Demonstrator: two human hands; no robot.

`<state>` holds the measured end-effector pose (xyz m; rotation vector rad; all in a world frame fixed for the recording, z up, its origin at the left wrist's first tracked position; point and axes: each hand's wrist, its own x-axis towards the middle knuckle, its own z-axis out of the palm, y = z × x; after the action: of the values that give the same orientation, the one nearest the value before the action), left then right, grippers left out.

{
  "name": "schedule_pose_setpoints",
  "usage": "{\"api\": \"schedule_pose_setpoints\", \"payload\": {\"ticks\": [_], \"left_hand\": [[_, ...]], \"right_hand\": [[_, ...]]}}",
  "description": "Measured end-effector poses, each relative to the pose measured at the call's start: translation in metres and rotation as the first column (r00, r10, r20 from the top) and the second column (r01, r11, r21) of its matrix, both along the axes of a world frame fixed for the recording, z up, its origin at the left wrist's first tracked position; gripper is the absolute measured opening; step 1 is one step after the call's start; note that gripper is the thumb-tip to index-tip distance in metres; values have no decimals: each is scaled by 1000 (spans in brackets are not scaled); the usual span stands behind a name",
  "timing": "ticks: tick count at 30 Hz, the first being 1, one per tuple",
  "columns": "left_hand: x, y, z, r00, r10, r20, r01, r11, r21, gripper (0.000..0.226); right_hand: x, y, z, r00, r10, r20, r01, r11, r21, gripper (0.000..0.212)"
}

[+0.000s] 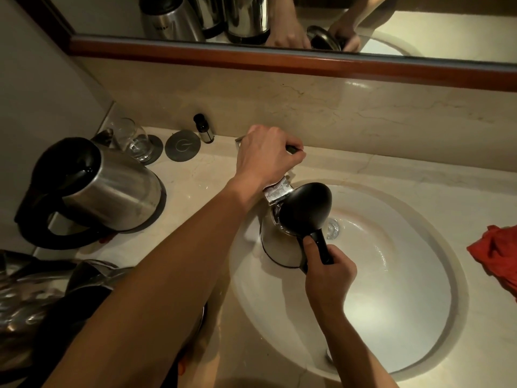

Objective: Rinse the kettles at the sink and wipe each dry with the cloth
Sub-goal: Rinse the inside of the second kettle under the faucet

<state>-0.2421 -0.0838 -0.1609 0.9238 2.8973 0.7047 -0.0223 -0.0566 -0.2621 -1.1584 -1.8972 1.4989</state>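
Head view: a steel kettle [282, 242] with a black lid [306, 207] is held over the left part of the white sink [405, 317], just under the faucet spout [278, 189]. Its black handle [321, 246] is gripped by the right hand [330, 278], fingers curled round it, thumb laid along the top. The faucet lever [292, 149] is grasped by the left hand [265, 158], fingers curled over it, at the back edge of the basin. Whether water is running cannot be told.

A second steel kettle [112, 191] with a black lid and handle is seen standing on the marble counter [195, 175], left of the sink, well apart from the hands. Part of a third shiny kettle [42, 298] is seen at the lower left, partly hidden by the left forearm. A red cloth [498, 253] is seen lying crumpled on the counter at the right edge, near the sink rim but apart from it. At the back left, an upturned glass [134, 141] is seen on a round grey coaster, a second coaster [181, 147] beside it, and a small dark-capped bottle [204, 130] against the backsplash. Kettles and both hands are reflected in the mirror [279, 23] above.
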Motion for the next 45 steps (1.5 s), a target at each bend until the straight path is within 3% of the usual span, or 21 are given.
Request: {"api": "schedule_pose_setpoints", "payload": {"ticks": [8,12,19,31,45], "left_hand": [[-1,1,0,1000,-4,18,4,1000,-8,22],[0,0,0,1000,2,28,-2,1000,0,21],[1,1,1,1000,-2,24,2,1000,4,20],[2,1,4,1000,1,21,-1,1000,3,20],[3,1,4,1000,0,13,0,1000,11,20]], "right_hand": [[2,9,-5,1000,-3,5,3,998,-65,75],[7,15,-12,999,19,49,-14,994,-105,101],[5,17,-7,995,77,61,-74,996,-47,69],[8,22,-3,992,126,0,-125,978,-166,72],[6,23,1,989,145,5,-143,981,-135,74]]}}
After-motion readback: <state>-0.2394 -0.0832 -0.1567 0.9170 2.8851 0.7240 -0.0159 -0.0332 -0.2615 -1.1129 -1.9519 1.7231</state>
